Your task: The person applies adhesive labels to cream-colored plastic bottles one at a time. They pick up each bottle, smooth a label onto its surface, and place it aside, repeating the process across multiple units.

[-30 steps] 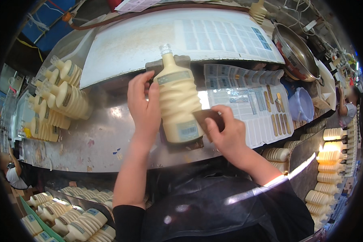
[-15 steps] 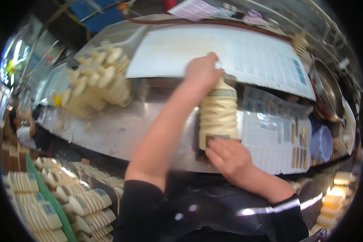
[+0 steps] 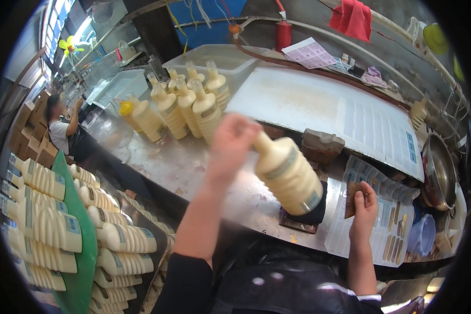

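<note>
My left hand (image 3: 233, 138) is closed around the neck of a cream-coloured ribbed bottle (image 3: 290, 175) with a band label. The bottle is tilted and held above a dark pad (image 3: 314, 206) on the metal bench (image 3: 238, 206). My right hand (image 3: 365, 201) is off the bottle, pinching a small flat brown piece (image 3: 351, 199) between thumb and fingers. Beneath that hand lies a white label sheet (image 3: 340, 233). Several similar cream bottles (image 3: 208, 112) stand upright on the bench to the left.
A tilted white board (image 3: 293, 97) with clear strips spans the back. At the right are a metal pan (image 3: 434, 162) and a purple tub (image 3: 421, 235). More bottles (image 3: 123, 238) lie stacked at lower left beside a green divider (image 3: 73, 230). A co-worker (image 3: 60, 128) stands far left.
My left hand has lifted and tilted the bottle by its neck, toward the left. My right hand has left the bottle's base and moved right. The head view has swung left.
</note>
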`<state>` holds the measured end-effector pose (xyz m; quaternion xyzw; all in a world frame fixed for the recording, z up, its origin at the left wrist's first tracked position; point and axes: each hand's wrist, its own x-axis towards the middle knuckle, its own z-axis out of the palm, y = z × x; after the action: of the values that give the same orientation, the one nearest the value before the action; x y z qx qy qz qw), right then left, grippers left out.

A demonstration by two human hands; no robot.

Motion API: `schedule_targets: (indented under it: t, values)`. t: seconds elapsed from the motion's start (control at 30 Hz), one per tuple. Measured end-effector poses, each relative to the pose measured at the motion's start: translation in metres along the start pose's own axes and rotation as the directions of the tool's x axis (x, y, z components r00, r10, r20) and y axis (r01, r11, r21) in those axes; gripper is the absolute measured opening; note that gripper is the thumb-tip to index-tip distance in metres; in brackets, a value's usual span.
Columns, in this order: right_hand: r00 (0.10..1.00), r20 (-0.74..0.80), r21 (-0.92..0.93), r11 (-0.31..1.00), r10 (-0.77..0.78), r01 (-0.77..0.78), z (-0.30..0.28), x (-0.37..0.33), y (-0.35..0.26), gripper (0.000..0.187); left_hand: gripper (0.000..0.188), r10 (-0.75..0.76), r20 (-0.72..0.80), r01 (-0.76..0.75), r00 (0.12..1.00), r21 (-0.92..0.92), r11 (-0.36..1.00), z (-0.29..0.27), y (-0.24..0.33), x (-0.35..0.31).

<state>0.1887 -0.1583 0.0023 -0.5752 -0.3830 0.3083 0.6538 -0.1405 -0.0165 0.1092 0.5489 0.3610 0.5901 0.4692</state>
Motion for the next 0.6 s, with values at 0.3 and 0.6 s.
schedule_targets:
  t: [0.3,0.6]
  values:
    - [0.956,0.121,0.253,0.923,0.268,-0.290,-0.077,0.032,-0.008,0.028,0.019,0.533,-0.424,0.139,0.732,0.859,0.492,-0.173,0.039,0.031]
    - [0.904,-0.038,0.286,0.872,0.425,-0.398,-0.124,0.000,-0.004,0.019,0.037,0.450,-0.328,0.246,0.831,0.941,0.231,-0.343,-0.032,0.112]
